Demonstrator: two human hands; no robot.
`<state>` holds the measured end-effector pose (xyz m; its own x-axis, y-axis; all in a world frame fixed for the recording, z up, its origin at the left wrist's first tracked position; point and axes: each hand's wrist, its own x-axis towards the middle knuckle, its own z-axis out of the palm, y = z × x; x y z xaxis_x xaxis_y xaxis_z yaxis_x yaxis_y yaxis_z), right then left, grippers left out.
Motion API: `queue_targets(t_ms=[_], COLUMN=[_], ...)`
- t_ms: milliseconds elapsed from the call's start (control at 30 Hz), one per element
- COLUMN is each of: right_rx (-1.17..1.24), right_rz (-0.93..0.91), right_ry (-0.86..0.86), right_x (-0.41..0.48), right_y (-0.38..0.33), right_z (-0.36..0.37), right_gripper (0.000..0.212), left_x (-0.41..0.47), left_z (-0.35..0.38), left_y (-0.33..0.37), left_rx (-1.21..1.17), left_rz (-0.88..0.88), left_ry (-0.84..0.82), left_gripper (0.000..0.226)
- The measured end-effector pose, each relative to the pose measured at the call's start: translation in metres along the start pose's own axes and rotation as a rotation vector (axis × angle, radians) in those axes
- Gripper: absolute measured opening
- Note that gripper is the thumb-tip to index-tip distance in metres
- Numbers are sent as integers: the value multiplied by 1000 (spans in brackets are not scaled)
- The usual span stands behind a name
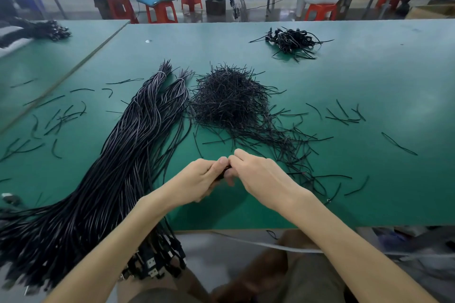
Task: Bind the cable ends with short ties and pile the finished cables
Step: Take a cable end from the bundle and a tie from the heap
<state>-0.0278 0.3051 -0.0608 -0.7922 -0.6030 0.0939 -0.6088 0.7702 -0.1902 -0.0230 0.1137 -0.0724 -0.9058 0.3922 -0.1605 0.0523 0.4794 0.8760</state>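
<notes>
Long bundle of black cables [118, 155] on the green desk [369, 179], left hand [199, 179] and right hand [256, 174] together pinching a small black piece, loose ties heap [231, 98] behind, finished pile [291, 40] far right.

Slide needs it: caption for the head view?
Left hand and right hand pinch a black item; cable bundle left, tie heap ahead, finished pile beyond, on green table.
</notes>
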Motion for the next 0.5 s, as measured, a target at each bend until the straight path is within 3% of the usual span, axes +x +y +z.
queue_targets(t_ms=[133, 267, 367, 433, 500], right_rx=[-32, -70, -202, -99, 227], right_rz=[45, 14, 74, 139, 218], right_ry=[98, 153, 350, 594, 714], right_x=[3, 10, 10, 9, 8], right_y=[1, 3, -1, -3, -2], right_z=[5, 10, 10, 10, 10], right_gripper=[10, 30, 44, 45, 33], left_x=[3, 10, 17, 24, 31], left_z=[0, 7, 10, 4, -2], left_y=[0, -7, -11, -12, -11], left_rx=[-78, -167, -192, -262, -334], left_rz=[-31, -39, -23, -46, -41], left_ry=[-60, 78, 239, 355, 426], left_gripper=[54, 50, 47, 44, 42])
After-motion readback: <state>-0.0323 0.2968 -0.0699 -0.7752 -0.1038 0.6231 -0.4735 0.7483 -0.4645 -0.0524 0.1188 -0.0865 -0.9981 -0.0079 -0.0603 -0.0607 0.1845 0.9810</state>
